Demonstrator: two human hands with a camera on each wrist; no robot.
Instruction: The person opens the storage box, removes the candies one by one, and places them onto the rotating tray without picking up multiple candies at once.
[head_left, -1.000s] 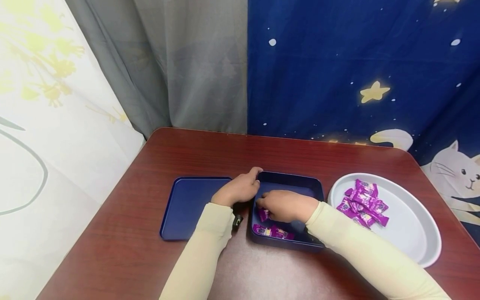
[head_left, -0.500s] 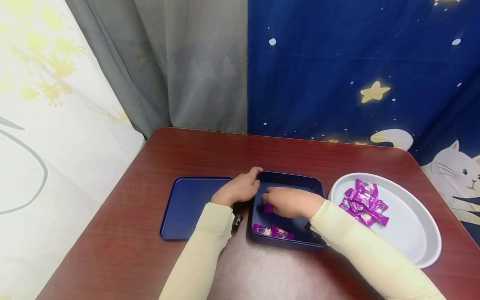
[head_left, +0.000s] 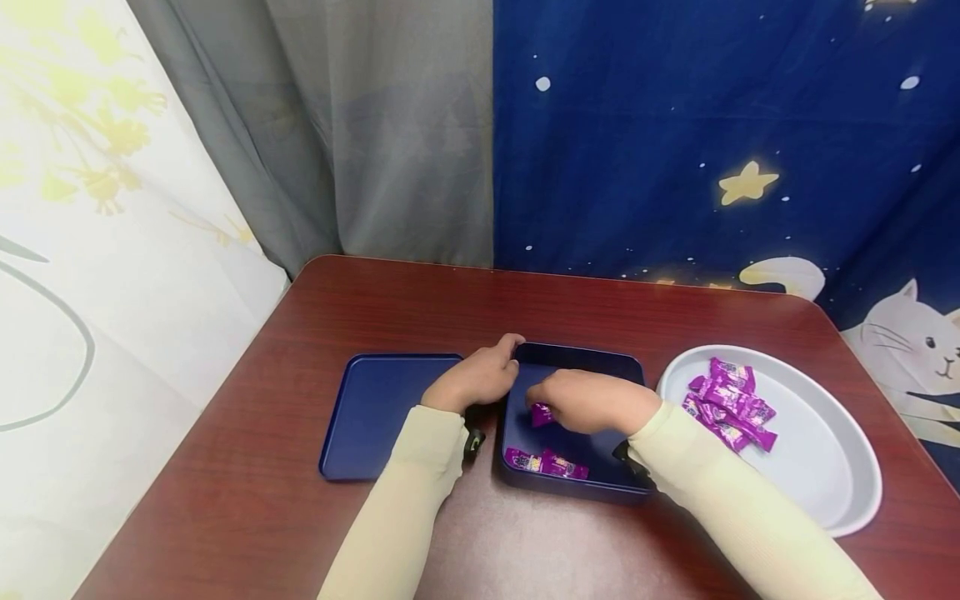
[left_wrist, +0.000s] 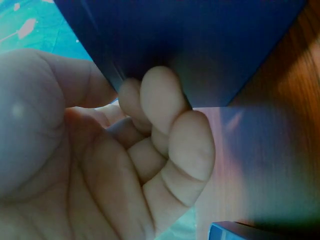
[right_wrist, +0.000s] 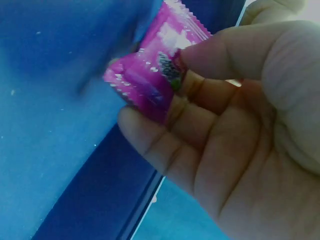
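Observation:
A dark blue rectangular box (head_left: 577, 364) stands in the middle of the table in the head view. My left hand (head_left: 480, 374) holds its left wall near the back corner; in the left wrist view the curled fingers (left_wrist: 161, 97) rest against the outer wall. Inside the box, my right hand (head_left: 588, 402) pinches a purple wrapped candy (right_wrist: 152, 62) between thumb and fingers, above the box floor. Two more purple candies (head_left: 546, 463) lie in a row along the box's near wall. Part of the held candy is hidden by the hand in the head view.
A flat blue lid (head_left: 375, 417) lies left of the box, partly behind the left arm. On the right, a white oval tray (head_left: 832, 442) bears a pile of several purple candies (head_left: 731, 404). Curtains hang behind the table (head_left: 420, 292).
My right hand has moved a little right and back within the box, with the candy in its fingers. The left hand stays at the box's left wall.

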